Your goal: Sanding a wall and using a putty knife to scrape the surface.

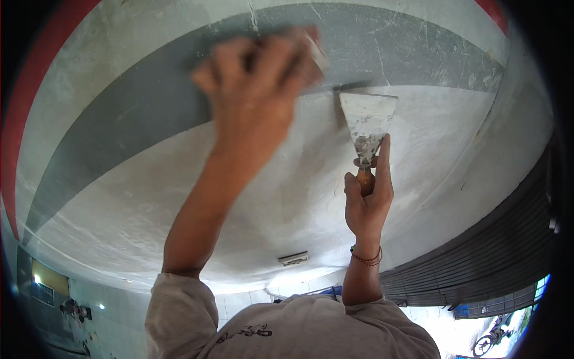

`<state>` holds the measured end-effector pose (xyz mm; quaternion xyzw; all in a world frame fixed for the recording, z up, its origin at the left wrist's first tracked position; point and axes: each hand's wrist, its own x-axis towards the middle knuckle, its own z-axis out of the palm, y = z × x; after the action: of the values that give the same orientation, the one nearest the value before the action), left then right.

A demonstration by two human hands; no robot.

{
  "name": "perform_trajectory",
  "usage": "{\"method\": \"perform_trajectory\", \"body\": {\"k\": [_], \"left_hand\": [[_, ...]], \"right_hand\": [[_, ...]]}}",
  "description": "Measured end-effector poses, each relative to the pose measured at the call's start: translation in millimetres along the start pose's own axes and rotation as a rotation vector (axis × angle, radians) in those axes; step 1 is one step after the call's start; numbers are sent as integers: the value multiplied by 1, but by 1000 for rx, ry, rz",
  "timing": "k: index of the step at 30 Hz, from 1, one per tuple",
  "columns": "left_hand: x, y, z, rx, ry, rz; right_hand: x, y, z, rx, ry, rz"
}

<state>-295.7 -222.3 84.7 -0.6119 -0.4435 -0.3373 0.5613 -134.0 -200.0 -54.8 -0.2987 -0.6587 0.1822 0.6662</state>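
My left hand (pixel 255 85), blurred by motion, grips a reddish-brown sheet that looks like sandpaper (pixel 316 56) against the grey painted band (pixel 157 94) of a wall. Thin cracks run through the band and the pale paint above it. On the right, my right hand (pixel 370 188) holds a putty knife (pixel 368 116) by its wooden handle, blade pointing up. White residue and worn spots cover the blade, whose edge lies near the lower border of the grey band. An index finger rests along the blade's side.
A wall socket plate (pixel 293 258) sits low on the pale wall. Red stripes (pixel 27 121) curve at the edges. To the right is a dark ribbed roller shutter (pixel 466 251), with a motorcycle (pixel 493 336) beyond it. Small, unclear items (pixel 76 310) stand far left.
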Motion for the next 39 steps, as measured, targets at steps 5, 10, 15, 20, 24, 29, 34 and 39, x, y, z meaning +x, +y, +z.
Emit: {"method": "perform_trajectory", "body": {"k": [5,10,15,20,24,29,34,39], "left_hand": [[-9,14,14,-123,-43,85],[-15,22,28,-42,89,190],[30,-11,21,33,121,179],[-28,15,17,-49,-51,226],[35,-18,7,123,121,120],[-15,-7,6,12,-3,213],[5,-8,7,45,60,169],[8,-10,13,19,133,116]], "right_hand": [[-13,-8,-24,96,34,199],[-21,4,-40,175,110,274],[-28,8,-38,213,86,326],[-33,12,-34,286,43,277],[-34,15,-39,313,38,325],[-33,9,-35,332,66,341],[-33,12,-29,374,65,318],[-30,8,-24,344,100,303]]}}
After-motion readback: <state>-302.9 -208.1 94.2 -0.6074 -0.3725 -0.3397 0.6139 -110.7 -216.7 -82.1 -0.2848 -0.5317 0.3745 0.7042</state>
